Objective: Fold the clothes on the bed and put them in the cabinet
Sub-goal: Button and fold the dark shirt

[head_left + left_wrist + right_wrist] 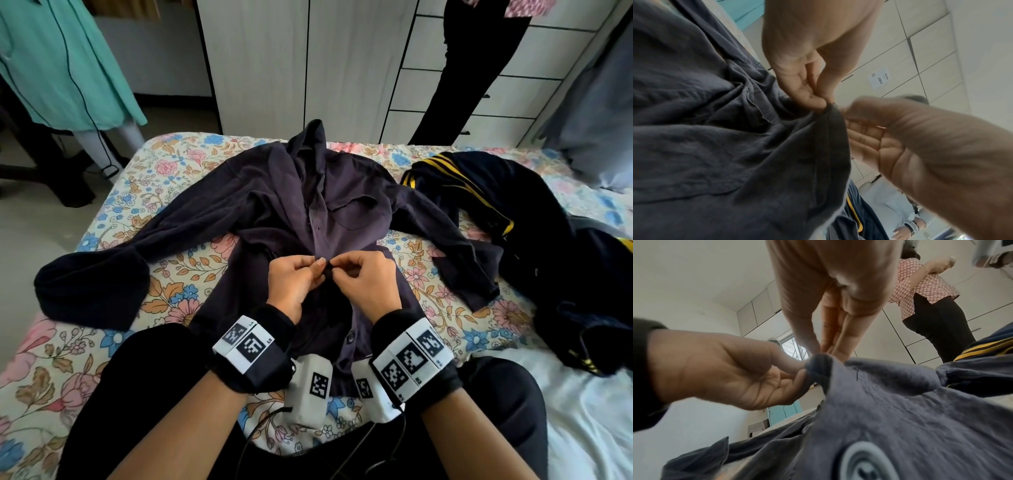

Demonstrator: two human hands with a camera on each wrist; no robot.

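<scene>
Floral bed (113, 219) carried the dark button-up shirt (274, 192), spread face up. Left hand (294, 281) and right hand (366, 281) both pinched its placket mid-front, buttoning. Advice: keep edges aligned, feed button (351, 337) through fully, then flatten before folding.

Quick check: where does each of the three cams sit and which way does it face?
Head: on the head, looking down at the shirt on the bed; both hands, forearms and knees show.
Left wrist: low, looking up; left hand pinches the shirt's front edge.
Right wrist: low, looking up; right hand pinches it too.
All views share hands and shirt.
</scene>
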